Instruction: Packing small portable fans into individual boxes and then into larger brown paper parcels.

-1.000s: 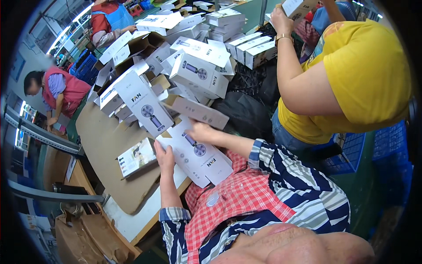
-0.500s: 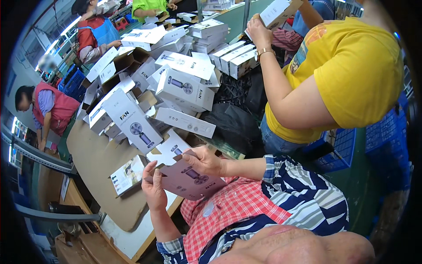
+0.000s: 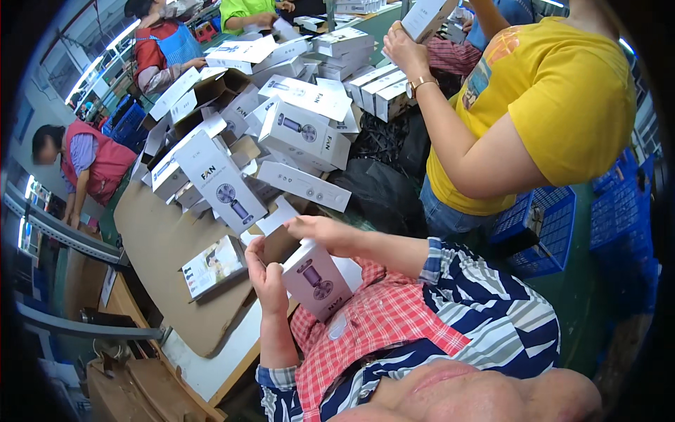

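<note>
A white fan carton [image 3: 313, 285] with a printed fan picture stands against my checked apron. Its top end faces my hands and its flaps are partly hidden by my fingers. My left hand [image 3: 268, 280] is closed on the carton's left upper edge, thumb and fingers at the flaps. At the far upper edge is my right hand [image 3: 329, 235], fingers bent over the top; what lies under them is hidden. Beyond my left hand, a flat-looking carton [image 3: 214, 267] with a colour picture lies on the brown cardboard sheet [image 3: 158, 281].
Many white cartons [image 3: 302, 133] are heaped beyond my hands, some with flaps up. A co-worker in a yellow shirt [image 3: 562, 105] stands at right, holding a carton [image 3: 424, 20]. Blue crates [image 3: 541, 232] stand behind. Other people are at the far side; a metal rail [image 3: 84, 323] runs at left.
The carton has gone from a flat-looking panel to a squared box shape and turned more upright. My right hand has shifted to its top edge; my left hand moved slightly right.
</note>
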Available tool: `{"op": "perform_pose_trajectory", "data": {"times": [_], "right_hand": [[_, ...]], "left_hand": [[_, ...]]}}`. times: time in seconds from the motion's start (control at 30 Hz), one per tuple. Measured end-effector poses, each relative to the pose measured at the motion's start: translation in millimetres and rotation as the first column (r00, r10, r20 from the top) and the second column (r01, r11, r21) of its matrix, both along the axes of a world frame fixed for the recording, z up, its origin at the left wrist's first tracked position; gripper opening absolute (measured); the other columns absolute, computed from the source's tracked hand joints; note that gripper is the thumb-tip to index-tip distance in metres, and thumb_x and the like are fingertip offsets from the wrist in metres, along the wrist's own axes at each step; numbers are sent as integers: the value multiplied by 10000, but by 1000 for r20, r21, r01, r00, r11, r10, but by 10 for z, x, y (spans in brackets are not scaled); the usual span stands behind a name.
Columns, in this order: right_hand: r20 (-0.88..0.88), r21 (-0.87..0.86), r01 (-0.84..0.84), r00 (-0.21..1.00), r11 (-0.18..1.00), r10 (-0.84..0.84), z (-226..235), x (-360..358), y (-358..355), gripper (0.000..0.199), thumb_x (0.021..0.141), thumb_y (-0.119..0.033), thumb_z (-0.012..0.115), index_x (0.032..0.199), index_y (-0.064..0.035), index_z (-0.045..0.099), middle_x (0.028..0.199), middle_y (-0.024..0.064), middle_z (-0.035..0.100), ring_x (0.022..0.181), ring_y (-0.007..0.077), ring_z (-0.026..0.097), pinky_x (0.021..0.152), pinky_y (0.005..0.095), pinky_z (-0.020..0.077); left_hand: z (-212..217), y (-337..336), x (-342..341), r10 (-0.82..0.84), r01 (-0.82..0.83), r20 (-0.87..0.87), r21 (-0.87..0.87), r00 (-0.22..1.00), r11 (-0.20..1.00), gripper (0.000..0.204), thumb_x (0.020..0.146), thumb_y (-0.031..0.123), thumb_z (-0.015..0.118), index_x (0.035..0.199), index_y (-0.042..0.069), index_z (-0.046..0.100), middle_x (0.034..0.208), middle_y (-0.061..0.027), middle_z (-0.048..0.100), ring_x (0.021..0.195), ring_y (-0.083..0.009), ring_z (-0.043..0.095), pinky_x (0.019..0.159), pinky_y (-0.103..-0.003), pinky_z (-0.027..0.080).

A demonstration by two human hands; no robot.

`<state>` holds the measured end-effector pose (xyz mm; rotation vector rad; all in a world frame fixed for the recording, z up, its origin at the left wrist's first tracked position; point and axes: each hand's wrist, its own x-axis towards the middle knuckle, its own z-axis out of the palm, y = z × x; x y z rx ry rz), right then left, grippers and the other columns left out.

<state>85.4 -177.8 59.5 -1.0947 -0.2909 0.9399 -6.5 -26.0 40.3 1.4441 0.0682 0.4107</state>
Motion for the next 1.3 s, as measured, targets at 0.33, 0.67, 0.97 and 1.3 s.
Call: {"op": "perform_pose_trajectory", "data": {"times": [0.33,0.67,0.97,1.3], "right_hand": [[-19,-116,-31,999,993,29,-228,125,-122,503,842,-135,522,1313,8,423,1013,70,595,911,116,565,784,242,466],[655,-230,-295,657,927,372,-226,471,-159,385,861,-293,586,1122,-9,596,1026,132,627,883,178,604,804,276,469],[586,-569,-347,464,745,664,5,599,32,465,791,-280,618,1133,28,548,988,178,618,858,249,619,709,329,512],[744,-230,-84,627,970,231,84,1021,-25,639,748,-370,723,1235,-26,493,1054,101,605,867,135,581,739,272,477]], "left_hand": [[-3,60,61,-252,158,-150,-461,956,873,526,761,15,444,1281,-24,377,1253,-150,482,1147,-240,483,979,-348,388],[-27,72,55,-291,154,-194,-520,937,840,215,760,9,442,876,-58,610,1223,-204,527,1037,-240,544,916,-331,415],[-4,248,-26,-397,338,-320,-226,860,914,203,842,113,551,1006,-7,559,1387,-172,371,1232,-220,387,1005,-344,316],[102,442,-68,312,-344,243,100,918,934,183,892,13,460,1053,-15,543,1267,-138,459,1140,-229,458,955,-350,386]]}}
